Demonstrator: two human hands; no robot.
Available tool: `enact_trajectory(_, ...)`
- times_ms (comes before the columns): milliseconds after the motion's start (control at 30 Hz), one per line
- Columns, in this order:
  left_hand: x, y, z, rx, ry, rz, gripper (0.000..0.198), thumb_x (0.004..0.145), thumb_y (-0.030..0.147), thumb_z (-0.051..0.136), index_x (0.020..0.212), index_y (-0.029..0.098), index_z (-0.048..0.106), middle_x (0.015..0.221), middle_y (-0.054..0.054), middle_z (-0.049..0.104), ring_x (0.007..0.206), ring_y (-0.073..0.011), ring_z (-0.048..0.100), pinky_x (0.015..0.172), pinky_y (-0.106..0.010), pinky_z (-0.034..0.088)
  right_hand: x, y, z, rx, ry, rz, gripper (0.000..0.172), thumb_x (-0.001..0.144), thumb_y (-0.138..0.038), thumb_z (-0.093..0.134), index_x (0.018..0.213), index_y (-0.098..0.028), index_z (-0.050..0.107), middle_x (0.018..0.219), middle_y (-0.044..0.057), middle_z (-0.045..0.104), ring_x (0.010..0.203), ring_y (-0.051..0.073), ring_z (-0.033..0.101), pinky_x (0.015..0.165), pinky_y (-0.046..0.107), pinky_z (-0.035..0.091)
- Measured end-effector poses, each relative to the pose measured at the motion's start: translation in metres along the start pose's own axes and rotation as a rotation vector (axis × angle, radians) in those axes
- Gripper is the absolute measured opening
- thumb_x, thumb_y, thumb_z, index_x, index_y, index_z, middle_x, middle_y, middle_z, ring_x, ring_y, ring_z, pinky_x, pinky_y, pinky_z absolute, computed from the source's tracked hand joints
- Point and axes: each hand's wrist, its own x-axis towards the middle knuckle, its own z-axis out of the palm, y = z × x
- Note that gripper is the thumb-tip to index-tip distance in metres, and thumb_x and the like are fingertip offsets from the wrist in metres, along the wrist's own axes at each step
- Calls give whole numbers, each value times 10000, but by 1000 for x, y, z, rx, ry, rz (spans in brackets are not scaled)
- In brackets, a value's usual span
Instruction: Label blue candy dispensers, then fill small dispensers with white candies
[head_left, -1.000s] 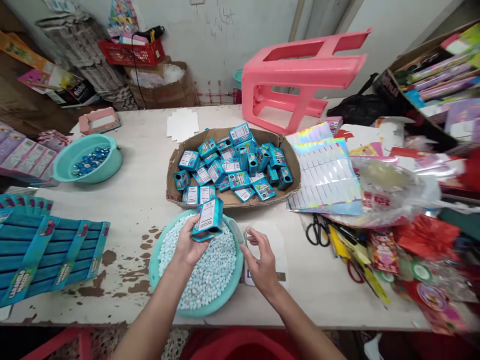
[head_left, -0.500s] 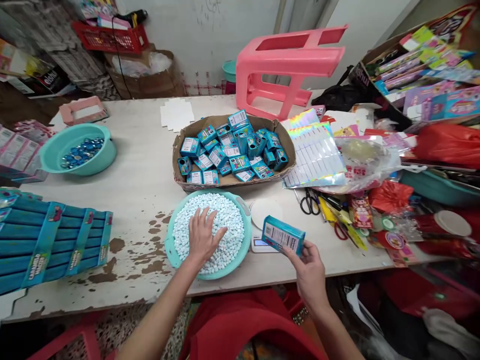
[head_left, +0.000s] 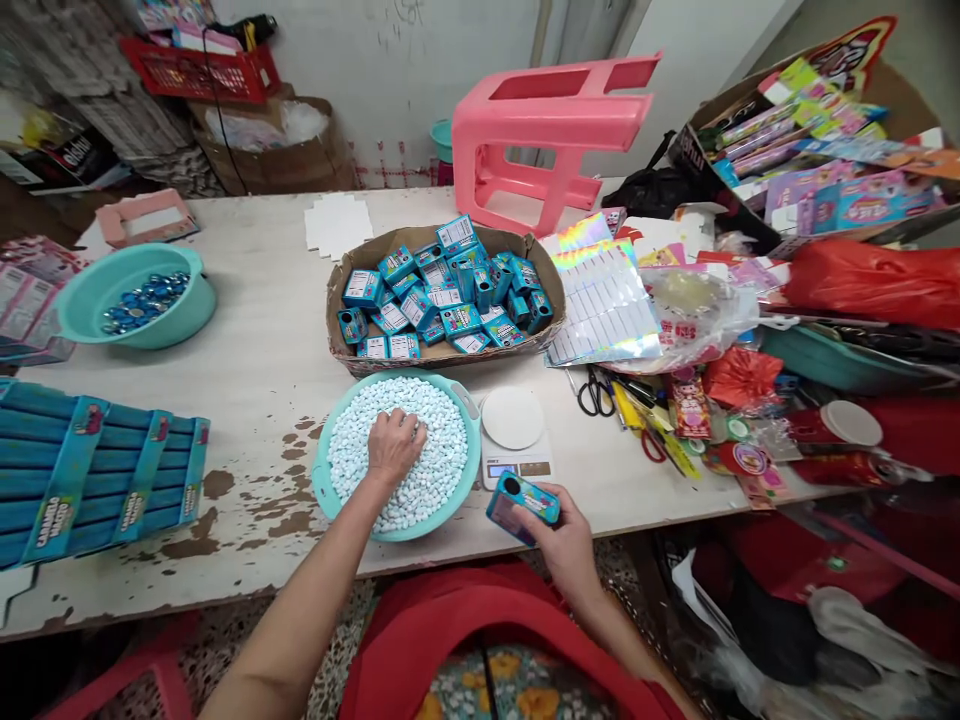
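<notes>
My left hand [head_left: 394, 446] is in a turquoise bowl [head_left: 323, 482], its fingers curled down into small white candies [head_left: 441, 462]. The fingertips are buried among the pieces, so how many they grip is hidden. Between the thumb and fingers of my right hand [head_left: 564, 538] is a small teal carton [head_left: 534, 497]. It is tilted, and a round dark hole shows in the end facing up. This hand hovers over the table's front edge, just below a white kitchen scale [head_left: 513, 420].
Behind the bowl stands a cardboard tray [head_left: 341, 352] of similar teal cartons. A second turquoise bowl [head_left: 191, 310] with blue wrapped pieces and stacked teal display boxes [head_left: 105, 480] occupy the left. Scissors [head_left: 595, 392], sticker sheets [head_left: 607, 310] and a pink stool [head_left: 555, 100] lie right and behind.
My left fingers have gone from spread over the candies to curled into them. My right hand has turned the carton so its holed end faces up. The view has shifted slightly.
</notes>
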Motion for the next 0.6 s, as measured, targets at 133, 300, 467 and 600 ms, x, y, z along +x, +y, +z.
enact_trajectory(133, 3, -1, 11, 154, 109, -84, 285, 863, 308, 379, 839, 199, 642, 862, -116, 620, 877, -237, 537, 769, -323, 371, -3, 1, 9, -28, -227, -80, 346, 653, -363, 739, 908, -185, 588, 861, 25, 638, 772, 182, 600, 711, 295, 494)
enact_trajectory(300, 12, -5, 21, -11, 260, -251, 272, 825, 367, 426, 784, 191, 629, 806, -74, 645, 768, -193, 579, 666, -260, 378, -3, 6, 9, -51, -257, -157, 317, 669, -337, 731, 912, -188, 591, 881, 24, 612, 798, 181, 594, 709, 289, 494)
enact_trajectory(467, 20, -8, 4, -584, 350, -540, 249, 737, 403, 520, 628, 180, 539, 547, 24, 501, 542, -113, 469, 543, -228, 348, 9, -10, 19, -66, -136, -268, 344, 701, -340, 711, 994, -204, 592, 958, 51, 612, 895, 207, 591, 791, 332, 492)
enact_trajectory(600, 15, -5, -29, -1372, 299, -648, 204, 689, 368, 556, 664, 179, 483, 592, 38, 478, 433, -65, 390, 394, -200, 262, 23, -32, 52, -159, -92, -459, 317, 716, -328, 703, 993, -218, 592, 962, 56, 606, 912, 209, 580, 794, 330, 485)
